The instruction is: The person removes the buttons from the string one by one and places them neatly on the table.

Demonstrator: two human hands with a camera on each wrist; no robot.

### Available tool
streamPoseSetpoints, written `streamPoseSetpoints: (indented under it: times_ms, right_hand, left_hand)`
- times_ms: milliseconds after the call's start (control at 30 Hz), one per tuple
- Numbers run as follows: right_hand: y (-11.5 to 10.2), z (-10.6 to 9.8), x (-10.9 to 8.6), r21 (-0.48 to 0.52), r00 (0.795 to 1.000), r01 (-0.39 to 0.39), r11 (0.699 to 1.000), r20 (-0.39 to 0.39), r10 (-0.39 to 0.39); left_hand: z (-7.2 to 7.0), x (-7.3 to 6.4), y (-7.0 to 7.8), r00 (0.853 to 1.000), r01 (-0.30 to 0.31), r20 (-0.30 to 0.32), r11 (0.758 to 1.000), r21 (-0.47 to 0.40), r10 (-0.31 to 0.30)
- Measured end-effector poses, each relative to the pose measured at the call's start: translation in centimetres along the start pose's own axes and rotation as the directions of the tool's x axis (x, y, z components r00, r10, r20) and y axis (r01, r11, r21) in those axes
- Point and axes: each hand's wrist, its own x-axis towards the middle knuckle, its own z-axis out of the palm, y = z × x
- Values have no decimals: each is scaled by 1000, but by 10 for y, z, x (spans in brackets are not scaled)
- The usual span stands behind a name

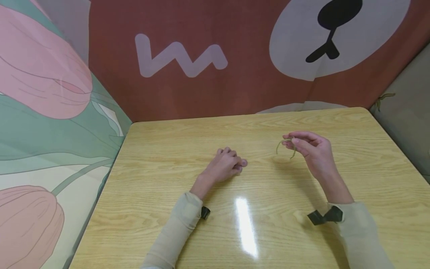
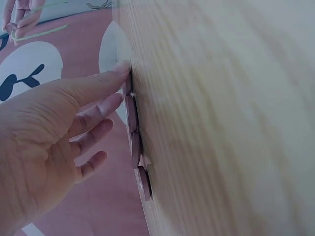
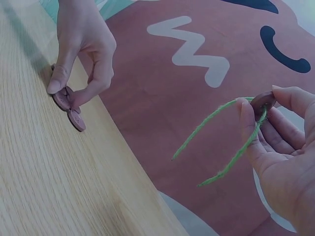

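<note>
My left hand (image 1: 223, 166) reaches down to the table, its thumb and fingertips touching a row of round brown buttons (image 2: 136, 150) that lie flat on the wood. One button (image 1: 244, 163) shows just beyond the fingers in the head view, and another (image 3: 76, 120) lies at the near end of the row in the right wrist view. Raised above the table, my right hand (image 1: 312, 149) pinches a brown button (image 3: 262, 104) between thumb and fingertips. A green string (image 3: 229, 164) runs through that button, and both its loose ends hang free.
The wooden table (image 1: 161, 149) reflects a bright strip of light. Behind it hangs a reddish-brown printed cloth (image 1: 201, 93), and a floral cloth (image 1: 40, 149) covers the left side. Black straps (image 1: 324, 216) sit at the right cuff.
</note>
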Motion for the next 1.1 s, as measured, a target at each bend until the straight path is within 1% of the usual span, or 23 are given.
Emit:
streamPoseSetpoints:
  times_ms: [100, 167, 233, 333, 467, 600, 667, 767, 833, 900, 1033, 1100]
  right_hand:
    - [0, 0, -1, -5, 1000, 3, 1000, -12, -3]
    - [1, 0, -1, -2, 1000, 6, 1000, -11, -6]
    - [1, 0, -1, -1, 1000, 10, 1000, -4, -10]
    - [1, 0, -1, -3, 1000, 14, 1000, 10, -14]
    - [1, 0, -1, 1, 999, 15, 1000, 29, -15]
    - [1, -1, -1, -17, 1000, 10, 1000, 26, -9]
    - [1, -1, -1, -46, 1000, 1, 999, 17, 0]
    - [2, -3, -1, -70, 999, -13, 997, 46, 16]
    - [1, -4, -2, -90, 998, -18, 996, 58, 23]
    - [1, -4, -2, -112, 998, -21, 994, 60, 28]
    - [-1, -1, -4, -163, 999, -30, 986, 24, 34]
    - [-1, -1, -4, -171, 999, -31, 985, 21, 35]
  left_hand:
    - [-1, 0, 0, 1000, -5, -18, 1000, -16, 5]
    - [-3, -1, -2, 999, -9, -43, 999, -41, 7]
    - [-6, -2, -4, 996, -10, -89, 998, -58, 5]
    - [-12, -4, -8, 987, 11, -156, 995, -95, -26]
    - [-21, -5, -15, 968, 40, -242, 991, -129, -71]
    - [-27, -4, -19, 943, 33, -323, 989, -145, -78]
    - [-31, -5, -20, 931, 31, -355, 988, -153, -84]
    - [-34, -5, -21, 920, 38, -378, 985, -168, -100]
    - [-36, -5, -22, 916, 45, -385, 984, -174, -110]
    - [-37, -6, -22, 915, 49, -387, 984, -174, -114]
    - [-39, -5, -21, 914, 49, -390, 983, -174, -115]
    - [-39, -5, -21, 914, 47, -389, 983, -175, -113]
